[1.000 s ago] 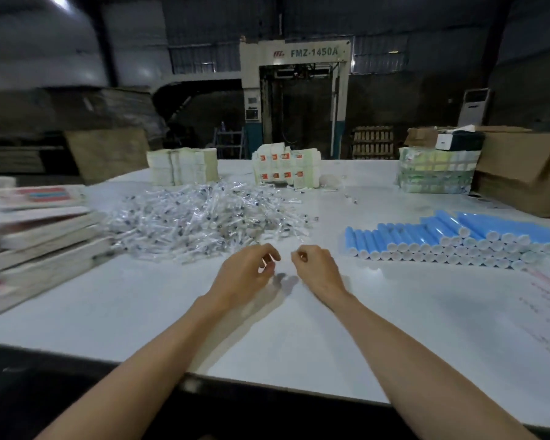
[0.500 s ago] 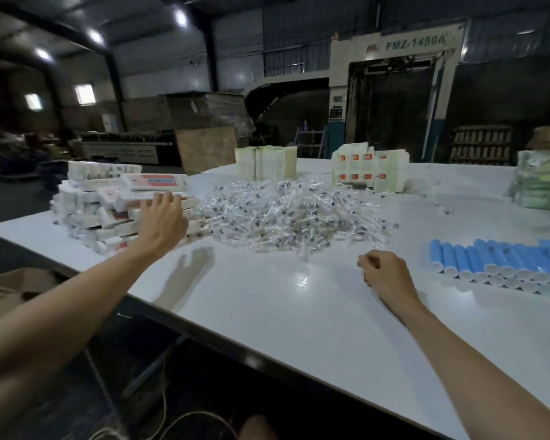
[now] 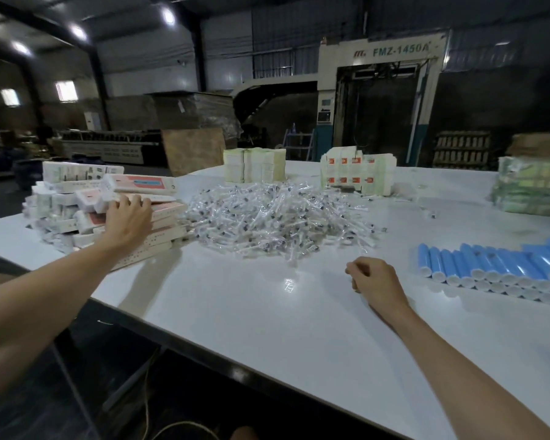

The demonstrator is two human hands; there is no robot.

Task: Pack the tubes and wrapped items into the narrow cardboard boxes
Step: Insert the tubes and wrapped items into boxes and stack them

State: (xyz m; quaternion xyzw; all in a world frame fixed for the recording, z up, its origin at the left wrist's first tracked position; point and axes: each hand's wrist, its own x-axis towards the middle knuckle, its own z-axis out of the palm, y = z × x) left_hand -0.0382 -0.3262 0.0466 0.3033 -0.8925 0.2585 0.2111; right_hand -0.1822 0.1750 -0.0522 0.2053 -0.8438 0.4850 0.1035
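Fingers of the left hand [image 3: 127, 217] curl over the far edge of one flat box [image 3: 167, 207] near the top of the stack of narrow cardboard boxes [image 3: 77, 204], palm down on it, so I read that hand as gripping the box (the thumb is hidden, so how firm the hold is I cannot say). What the next move turns on, in my judgement, is how that box lies: its long axis runs across my view from left to right, with the near end angling toward the table [image 3: 267, 328] edge, and the hand sits on it from the near side, roughly at its middle. A pull toward me and to the right should slide it off the stack lengthwise without upsetting its neighbours. The right hand [image 3: 375, 281] rests on the table as a loose fist with nothing showing in it, well apart from the boxes. It is the nearer hand to the blue tubes [image 3: 489, 265], which lie in rows just to its right with their white ends facing me. The heap of wrapped items [image 3: 277, 217] sits between the two hands, beyond the right one and touching the stack's right side.
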